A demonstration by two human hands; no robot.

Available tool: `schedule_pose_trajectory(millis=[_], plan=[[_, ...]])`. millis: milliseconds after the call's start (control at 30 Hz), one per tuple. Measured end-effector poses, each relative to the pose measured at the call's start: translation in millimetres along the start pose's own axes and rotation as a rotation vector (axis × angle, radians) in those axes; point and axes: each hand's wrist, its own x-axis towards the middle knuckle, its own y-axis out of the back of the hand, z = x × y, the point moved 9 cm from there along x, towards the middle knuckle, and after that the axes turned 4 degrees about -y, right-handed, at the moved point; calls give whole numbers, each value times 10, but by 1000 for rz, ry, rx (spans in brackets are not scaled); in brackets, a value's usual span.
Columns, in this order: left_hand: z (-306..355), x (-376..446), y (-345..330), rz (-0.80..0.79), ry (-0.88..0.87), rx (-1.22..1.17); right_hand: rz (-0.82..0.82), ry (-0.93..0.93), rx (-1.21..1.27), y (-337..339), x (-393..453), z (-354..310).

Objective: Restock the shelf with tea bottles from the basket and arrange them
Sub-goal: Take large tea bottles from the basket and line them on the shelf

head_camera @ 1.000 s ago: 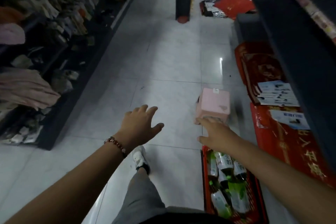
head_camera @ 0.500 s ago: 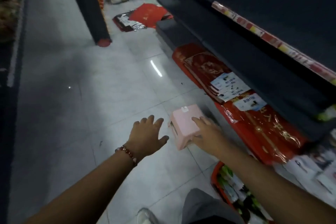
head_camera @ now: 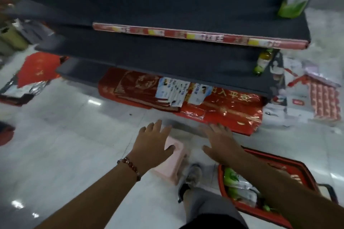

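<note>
Since the earlier frame the right hand [head_camera: 221,141] has let go of the pink stool [head_camera: 170,163], which now stands on the floor under the left hand [head_camera: 152,143]. The fingers of both hands are spread straight and hold nothing. The red basket [head_camera: 290,165] sits by the right forearm, and inside lie tea bottles [head_camera: 240,186] with green and white labels, blurred, perhaps four or more. One bottle [head_camera: 262,61] stands upright on the dark shelf [head_camera: 167,55], near its right end.
</note>
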Motion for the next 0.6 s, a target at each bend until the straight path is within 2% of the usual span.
schedule_pose_trajectory(millis=[167,300,467,600], plan=[[397,1465,199,-48,-258,93,-15,-208,112,48,623,870],[1006,2245,259,-113,-515,112,2,-413,189,60,668,1444],[1803,2779,-17,-245,-856,215,-17,-725,318,-147,406,1973],[2285,2822,-317,-296,-1111,273,49,-985,449,-515,69,2068]])
